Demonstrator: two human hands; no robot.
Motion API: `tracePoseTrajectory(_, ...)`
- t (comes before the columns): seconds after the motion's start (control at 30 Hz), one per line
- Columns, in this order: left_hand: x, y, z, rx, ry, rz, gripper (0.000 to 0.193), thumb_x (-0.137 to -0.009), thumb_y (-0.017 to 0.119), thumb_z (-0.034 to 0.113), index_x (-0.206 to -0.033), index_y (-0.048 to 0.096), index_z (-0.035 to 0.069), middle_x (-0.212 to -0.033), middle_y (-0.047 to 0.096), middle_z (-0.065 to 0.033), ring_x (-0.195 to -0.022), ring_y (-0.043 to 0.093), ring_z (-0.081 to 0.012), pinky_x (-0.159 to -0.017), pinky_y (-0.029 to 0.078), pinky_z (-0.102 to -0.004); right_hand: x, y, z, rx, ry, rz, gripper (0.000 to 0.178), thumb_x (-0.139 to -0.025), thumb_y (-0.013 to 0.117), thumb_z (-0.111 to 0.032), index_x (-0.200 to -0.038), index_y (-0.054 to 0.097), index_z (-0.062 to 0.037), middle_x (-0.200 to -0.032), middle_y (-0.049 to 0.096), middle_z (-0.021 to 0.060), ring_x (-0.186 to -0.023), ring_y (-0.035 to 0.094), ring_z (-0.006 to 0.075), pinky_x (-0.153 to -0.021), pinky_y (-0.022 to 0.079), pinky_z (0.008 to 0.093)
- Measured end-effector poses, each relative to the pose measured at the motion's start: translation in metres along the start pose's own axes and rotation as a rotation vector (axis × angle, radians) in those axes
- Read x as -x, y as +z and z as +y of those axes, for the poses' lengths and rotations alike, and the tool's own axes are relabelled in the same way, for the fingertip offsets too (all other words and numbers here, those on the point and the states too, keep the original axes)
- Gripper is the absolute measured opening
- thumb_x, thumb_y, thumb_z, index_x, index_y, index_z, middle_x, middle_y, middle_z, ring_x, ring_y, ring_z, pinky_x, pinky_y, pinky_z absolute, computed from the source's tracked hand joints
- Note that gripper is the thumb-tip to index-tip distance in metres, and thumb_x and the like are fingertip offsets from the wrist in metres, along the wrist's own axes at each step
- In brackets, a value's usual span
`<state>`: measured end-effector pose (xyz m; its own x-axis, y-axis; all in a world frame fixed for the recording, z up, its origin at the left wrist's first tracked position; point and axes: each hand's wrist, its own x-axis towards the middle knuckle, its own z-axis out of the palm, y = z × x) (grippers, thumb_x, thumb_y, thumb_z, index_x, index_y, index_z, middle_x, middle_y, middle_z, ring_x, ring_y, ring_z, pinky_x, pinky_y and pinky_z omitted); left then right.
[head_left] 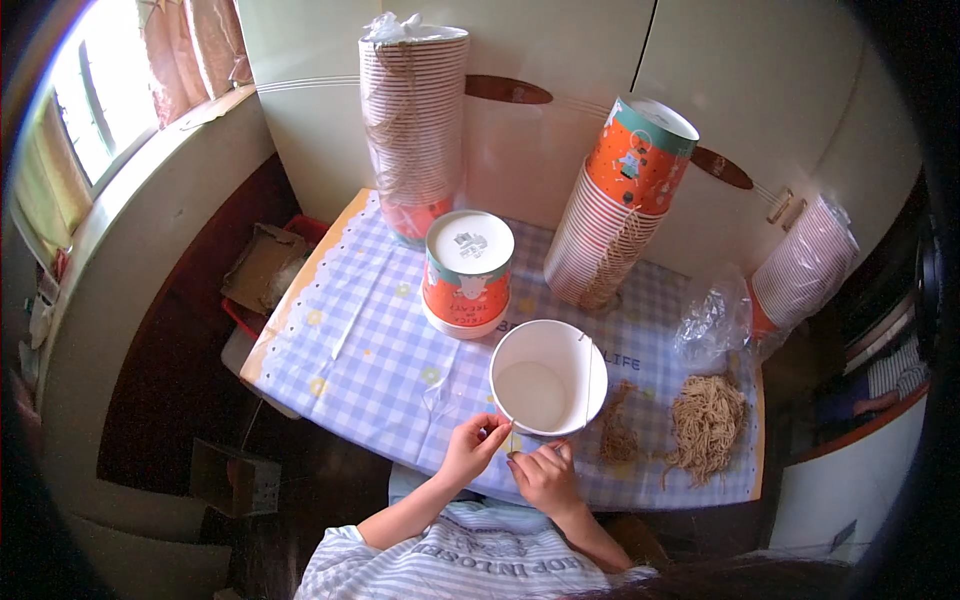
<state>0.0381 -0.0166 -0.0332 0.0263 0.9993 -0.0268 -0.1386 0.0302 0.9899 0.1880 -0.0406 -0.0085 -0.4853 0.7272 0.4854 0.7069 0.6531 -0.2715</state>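
A white paper bucket (547, 378) stands open side up near the front edge of the checked tablecloth (370, 340). A thin string handle (588, 385) arches over its right side. My left hand (474, 445) pinches the bucket's near rim at the left. My right hand (542, 474) sits just below the rim, fingers pinched on a thin string end. A short stack of upside-down orange and white buckets (467, 272) stands just behind.
Tall stacks of nested buckets stand at the back (413, 120), at the back right (622, 205) and off the right edge (805, 265). Piles of tan string (707, 420) and a crumpled clear bag (712, 315) lie at the right. Boxes (262, 265) sit on the floor left.
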Motion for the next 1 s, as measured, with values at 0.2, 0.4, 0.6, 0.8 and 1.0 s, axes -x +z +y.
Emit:
tracePoseTrajectory(0.2, -0.001, 0.007, -0.003, -0.064, 0.122, 0.115, 0.010, -0.082, 0.059, 0.008, -0.084, 0.057, -0.001, -0.067, 0.054, 0.0012, -0.057, 0.045, -0.0027, -0.048, 0.038, -0.0193, -0.003, 0.000, -0.007, 0.011, -0.008, -0.010, 0.005, -0.070, 0.063, -0.016, -0.071, 0.060, -0.0127, -0.059, 0.052, -0.0009, -0.061, 0.050, 0.0155, -0.069, 0.035, 0.0350)
tracePoseTrajectory(0.4, -0.005, 0.007, -0.005, -0.246, 0.266, 0.186, 0.008, -0.078, 0.062, 0.006, -0.082, 0.057, 0.001, -0.067, 0.055, -0.0048, -0.056, 0.049, -0.0104, -0.049, 0.040, -0.0234, -0.005, -0.004, -0.009, 0.016, -0.036, -0.016, 0.004, -0.070, 0.062, -0.015, -0.068, 0.059, -0.0136, -0.056, 0.051, -0.0011, -0.059, 0.049, 0.0152, -0.066, 0.034, 0.0340)
tracePoseTrajectory(0.6, -0.008, 0.007, 0.006, -0.359, 0.319, 0.200, 0.008, -0.075, 0.064, 0.005, -0.077, 0.057, 0.002, -0.069, 0.056, -0.0079, -0.058, 0.049, -0.0155, -0.051, 0.041, -0.0263, -0.006, -0.005, -0.008, 0.057, -0.054, -0.050, 0.007, -0.072, 0.059, -0.017, -0.066, 0.055, -0.0142, -0.058, 0.051, -0.0032, -0.060, 0.050, 0.0133, -0.067, 0.035, 0.0339)
tracePoseTrajectory(0.8, -0.011, 0.003, 0.003, -0.294, 0.266, 0.138, 0.008, -0.076, 0.063, 0.006, -0.076, 0.057, 0.002, -0.068, 0.053, -0.0069, -0.057, 0.047, -0.0149, -0.051, 0.039, -0.0244, 0.000, 0.000, 0.002, 0.082, -0.039, -0.014, 0.007, -0.071, 0.061, -0.017, -0.070, 0.056, -0.0135, -0.060, 0.053, -0.0021, -0.061, 0.051, 0.0146, -0.065, 0.036, 0.0334)
tracePoseTrajectory(1.0, -0.008, -0.020, -0.032, -0.455, 0.341, 0.147, 0.011, -0.079, 0.061, 0.010, -0.077, 0.053, 0.002, -0.069, 0.049, -0.0046, -0.060, 0.045, -0.0120, -0.052, 0.036, -0.0245, 0.013, -0.010, 0.022, 0.009, 0.152, 0.130, 0.020, -0.070, 0.067, -0.021, -0.082, 0.055, -0.0095, -0.066, 0.055, 0.0014, -0.062, 0.054, 0.0190, -0.063, 0.038, 0.0342)
